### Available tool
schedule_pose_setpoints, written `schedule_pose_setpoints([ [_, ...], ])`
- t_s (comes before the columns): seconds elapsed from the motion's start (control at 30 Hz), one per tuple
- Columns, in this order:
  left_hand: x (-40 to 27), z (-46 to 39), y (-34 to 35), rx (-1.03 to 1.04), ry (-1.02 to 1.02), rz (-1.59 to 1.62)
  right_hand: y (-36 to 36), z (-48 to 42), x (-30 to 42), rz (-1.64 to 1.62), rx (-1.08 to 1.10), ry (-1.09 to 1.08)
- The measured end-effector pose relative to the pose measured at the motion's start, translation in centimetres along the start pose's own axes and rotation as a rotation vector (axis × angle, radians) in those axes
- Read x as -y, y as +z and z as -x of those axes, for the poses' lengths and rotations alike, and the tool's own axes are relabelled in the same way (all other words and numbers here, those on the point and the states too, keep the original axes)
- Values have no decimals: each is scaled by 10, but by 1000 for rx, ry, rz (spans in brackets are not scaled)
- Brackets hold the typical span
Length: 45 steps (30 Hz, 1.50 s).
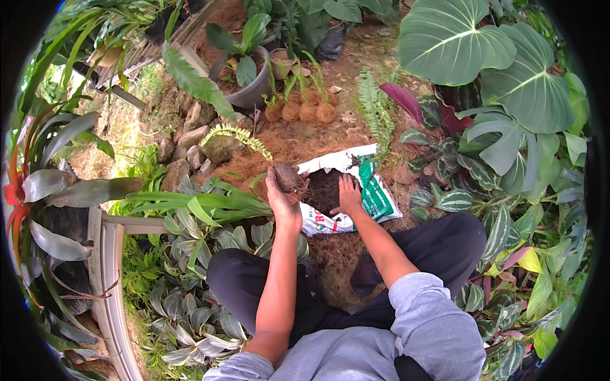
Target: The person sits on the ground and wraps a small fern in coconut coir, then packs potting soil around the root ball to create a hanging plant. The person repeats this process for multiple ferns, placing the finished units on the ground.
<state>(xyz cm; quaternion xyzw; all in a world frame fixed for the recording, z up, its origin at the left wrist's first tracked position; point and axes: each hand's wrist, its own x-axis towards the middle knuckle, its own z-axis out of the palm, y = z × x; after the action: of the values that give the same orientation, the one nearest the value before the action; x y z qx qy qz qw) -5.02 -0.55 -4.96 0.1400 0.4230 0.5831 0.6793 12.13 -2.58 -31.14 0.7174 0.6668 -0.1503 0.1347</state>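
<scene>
My left hand point(285, 204) cradles the dark root ball point(289, 179) of a small fern, its palm turned up at the left edge of a plastic soil bag point(387, 205). From the root ball a pale green frond point(240, 135) arches up and to the left. The white and green bag lies flat and bears printing. Through its torn-open top shows dark potting soil point(324, 191). On the right side of that soil rests my right hand point(349, 194), palm down with fingers apart; whether the fingertips press into the soil cannot be told.
Beyond the bag, several round fibre-wrapped balls point(307, 112) with fern shoots stand together. Loose brown coconut fibre point(286, 147) covers the ground before them. A grey pot point(255, 88) holds a leafy plant. Rocks point(193, 138) lie at left; dense foliage point(505, 219) crowds the right.
</scene>
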Motion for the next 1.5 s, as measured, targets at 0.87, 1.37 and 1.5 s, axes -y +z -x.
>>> schedule_pose_setpoints([
  [0.87,0,1,-26,-35,13,-107,1,8,1,81,-193,-32],
  [1.37,0,4,-18,-66,85,-108,9,7,2,-146,-380,-21],
  [1.5,2,3,-15,-67,89,-110,13,5,-1,-220,-442,-34],
])
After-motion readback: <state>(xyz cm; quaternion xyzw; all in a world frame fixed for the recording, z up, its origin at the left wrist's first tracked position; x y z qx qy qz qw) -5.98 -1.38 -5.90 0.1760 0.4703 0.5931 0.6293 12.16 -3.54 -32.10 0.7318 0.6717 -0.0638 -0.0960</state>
